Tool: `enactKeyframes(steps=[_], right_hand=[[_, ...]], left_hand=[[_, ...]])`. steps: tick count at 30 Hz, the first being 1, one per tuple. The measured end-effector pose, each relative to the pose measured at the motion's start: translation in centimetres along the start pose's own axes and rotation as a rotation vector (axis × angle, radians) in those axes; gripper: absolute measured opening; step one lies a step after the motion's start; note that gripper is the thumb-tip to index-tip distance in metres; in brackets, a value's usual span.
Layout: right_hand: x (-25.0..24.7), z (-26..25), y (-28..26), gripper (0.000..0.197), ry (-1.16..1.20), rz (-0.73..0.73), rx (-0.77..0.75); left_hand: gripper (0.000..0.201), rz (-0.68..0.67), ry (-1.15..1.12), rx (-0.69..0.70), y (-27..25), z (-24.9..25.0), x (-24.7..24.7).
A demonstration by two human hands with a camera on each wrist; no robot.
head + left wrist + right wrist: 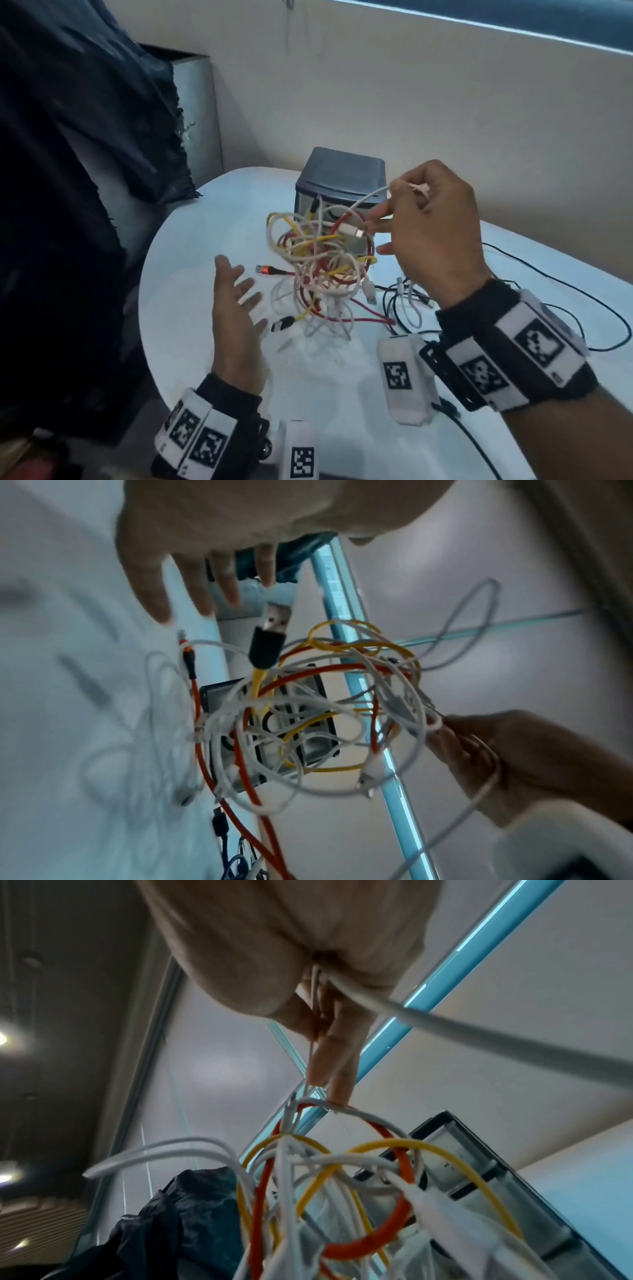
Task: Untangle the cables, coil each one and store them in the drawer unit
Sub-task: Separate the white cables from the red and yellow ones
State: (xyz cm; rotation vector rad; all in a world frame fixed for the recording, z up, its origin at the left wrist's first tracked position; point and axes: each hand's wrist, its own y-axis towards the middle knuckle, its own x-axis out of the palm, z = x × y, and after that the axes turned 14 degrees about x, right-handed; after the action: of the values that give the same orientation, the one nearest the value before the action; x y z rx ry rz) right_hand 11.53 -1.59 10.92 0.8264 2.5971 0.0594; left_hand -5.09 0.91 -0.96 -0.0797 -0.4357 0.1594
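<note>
From the head cam there was one big tangle of cables (322, 263) hanging over a white table (191, 246), right in front of one dark drawer unit (339, 178) that sat at the back of the table. I could pick out a red one, a yellow one and several white ones in the knot, but honestly couldn't count the white ones, they looped through each other too much. A few black cables (534, 274) lay loose on the table off to the right. The right hand (435, 233) was raised with its fingers curled, pinching a white cable (368, 197) at the top of the knot so the bundle dangled from it. The left hand (236, 315) was lower and to the left, palm turned in, fingers spread and straight, holding nothing and not touching the bundle. A dark cloth (85, 137) filled the left side and hid whatever was behind it. In the left wrist cam, the four spread fingers (202, 588) were clear of the wires, one black USB plug (268, 642) on the yellow cable (346, 639) stuck up near them, and the drawer unit was mostly hidden behind the knot; the table side was a blur. In the right wrist cam, two fingers (329, 1053) pinched the thin white strand, the red cable (394, 1229) and yellow loops hung below, and the lower edge cut the bundle off.
</note>
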Motion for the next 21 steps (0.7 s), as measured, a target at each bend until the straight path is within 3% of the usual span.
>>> enactKeyframes(steps=[2,5,9,13,15,18,21], right_hand=[[0.2,-0.6,-0.2,0.012,0.050,-0.077,0.027],[0.9,-0.6,-1.3,0.016,0.016,-0.317,0.063],[1.1,0.5,-1.4,0.019,-0.033,-0.319,0.030],[-0.2,0.7,-0.8,0.019,-0.118,-0.185,-0.073],[-0.9,0.6,-0.5,0.018,-0.130,-0.124,-0.102],[-2.6,0.0,0.3,0.016,-0.036,-0.027,-0.028],[-4.3,-0.4,1.2,0.013,0.036,0.067,0.030]], left_hand=[[0.081,-0.211,0.031,0.016,-0.5,0.3,0.1],[0.086,-0.517,0.090,0.085,-0.8,-0.2,0.1],[0.053,-0.418,-0.022,0.172,-0.8,-0.9,0.2],[0.047,-0.471,0.010,0.203,-0.5,-0.3,-0.1],[0.053,-0.464,0.063,0.214,-0.1,-0.6,-0.7],[0.060,-0.430,0.155,0.246,0.5,-0.7,-1.3],[0.053,-0.419,0.208,0.272,0.5,-0.4,-1.2]])
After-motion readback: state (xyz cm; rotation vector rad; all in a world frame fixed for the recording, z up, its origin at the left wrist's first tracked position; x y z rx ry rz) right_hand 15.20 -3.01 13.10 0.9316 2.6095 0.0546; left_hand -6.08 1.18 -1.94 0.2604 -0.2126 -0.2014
